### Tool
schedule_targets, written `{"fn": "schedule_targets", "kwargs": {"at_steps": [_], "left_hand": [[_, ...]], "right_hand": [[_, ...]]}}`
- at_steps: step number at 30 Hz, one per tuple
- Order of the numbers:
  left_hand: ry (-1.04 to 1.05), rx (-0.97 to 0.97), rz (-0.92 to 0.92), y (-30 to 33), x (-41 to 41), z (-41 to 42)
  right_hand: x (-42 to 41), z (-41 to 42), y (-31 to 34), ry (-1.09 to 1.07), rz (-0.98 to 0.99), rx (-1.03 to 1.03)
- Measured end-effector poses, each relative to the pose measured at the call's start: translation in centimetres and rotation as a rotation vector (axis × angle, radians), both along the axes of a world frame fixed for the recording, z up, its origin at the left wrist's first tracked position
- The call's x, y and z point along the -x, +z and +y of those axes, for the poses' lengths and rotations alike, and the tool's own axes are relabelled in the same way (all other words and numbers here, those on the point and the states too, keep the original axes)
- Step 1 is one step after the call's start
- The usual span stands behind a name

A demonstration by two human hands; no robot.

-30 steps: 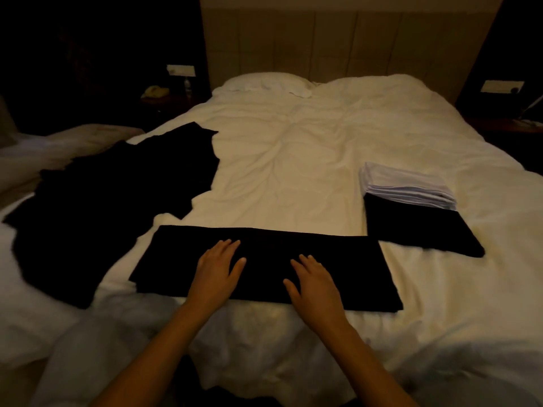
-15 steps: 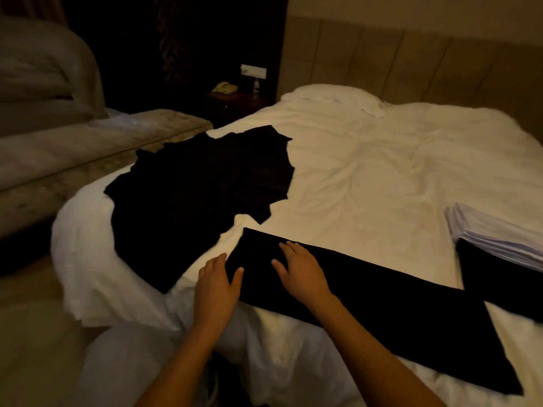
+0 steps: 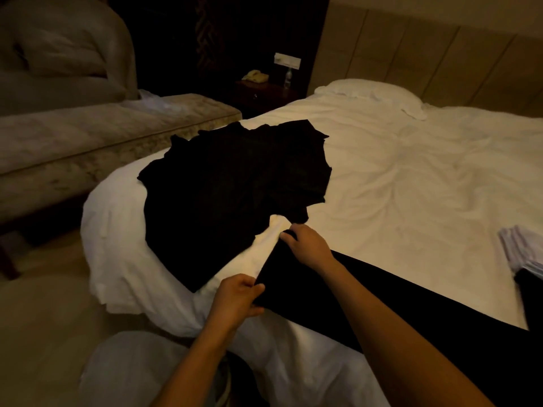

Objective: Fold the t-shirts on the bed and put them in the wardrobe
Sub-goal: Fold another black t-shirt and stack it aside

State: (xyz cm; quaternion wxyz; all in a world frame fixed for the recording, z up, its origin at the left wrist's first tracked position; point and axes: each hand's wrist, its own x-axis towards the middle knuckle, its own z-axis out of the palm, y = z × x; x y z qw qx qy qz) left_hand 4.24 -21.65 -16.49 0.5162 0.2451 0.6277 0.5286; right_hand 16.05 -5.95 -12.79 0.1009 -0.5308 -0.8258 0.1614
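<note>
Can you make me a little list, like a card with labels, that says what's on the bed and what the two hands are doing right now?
place: white bed in a dim room
being folded: long black t-shirt strip along the near edge
left hand: pinching the strip's near corner
right hand: gripping the strip's far corner
waiting: pile of unfolded black t-shirts, beside the strip's end
done: folded white stack at the right edge, with a dark folded piece just in front
pillow: at the head of the bed
</note>
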Motion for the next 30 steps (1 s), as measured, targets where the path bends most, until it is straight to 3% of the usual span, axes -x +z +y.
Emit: {"fn": "schedule_targets", "kwargs": {"at_steps": [5,8,13,15,18,24,30], "left_hand": [[0.003,-0.025,-0.073,0.6,0.4,-0.7],[0.021,-0.069,-0.025,0.5,0.6,-0.7],[0.120,-0.311,0.645,0.2,-0.3,-0.3],[0.103,-0.448,0.834,0.9,-1.5,-0.2],[-0.060,-0.512,0.942,1.7,-3.9,0.1],[-0.487,-0.454,1.061,1.7,-9.8,0.8],[-0.678,-0.435,1.181,2.0,-16.2,1.8]], "right_hand": [[0.2,-0.1,-0.2,0.018,0.020,-0.081],[0.0,-0.8,-0.4,-0.023,-0.025,-0.152],[-2.5,-3.3,-0.1,-0.116,0.033,-0.242],[-4.4,-4.8,-0.3,-0.141,0.041,-0.236],[-8.1,-6.8,-1.1,-0.215,0.011,-0.231],[-16.0,-9.5,-1.8,-0.399,-0.046,-0.186],[-23.8,-11.8,-1.6,-0.508,-0.167,-0.187]]}}
